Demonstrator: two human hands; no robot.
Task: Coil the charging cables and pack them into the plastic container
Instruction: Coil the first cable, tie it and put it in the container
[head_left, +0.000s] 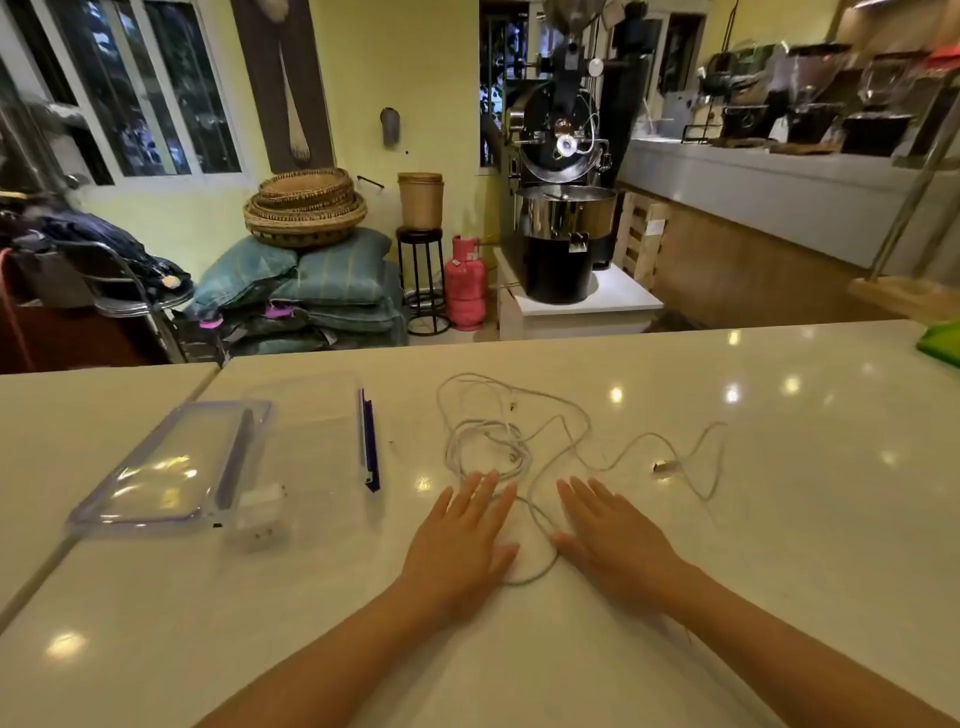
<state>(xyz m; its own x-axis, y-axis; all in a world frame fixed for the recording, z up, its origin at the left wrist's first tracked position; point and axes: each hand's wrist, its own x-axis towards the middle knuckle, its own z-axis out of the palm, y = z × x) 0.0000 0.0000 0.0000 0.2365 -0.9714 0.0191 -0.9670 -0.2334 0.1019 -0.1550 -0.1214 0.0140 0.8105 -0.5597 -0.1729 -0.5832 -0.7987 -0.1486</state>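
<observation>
Fingers (480, 491) of both hands lie flat and slightly spread, holding nothing, on the glossy cream tabletop (779, 597) beside the tangled thin white charging cables (498, 441), which look light, limp and best pinched near a plug end.

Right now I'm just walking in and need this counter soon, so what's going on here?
A person is about to pack charging cables. The white cables lie in a loose tangle on the counter, not yet coiled. The left hand and right hand rest flat beside them, holding nothing. The clear container sits open, its lid beside it.
</observation>
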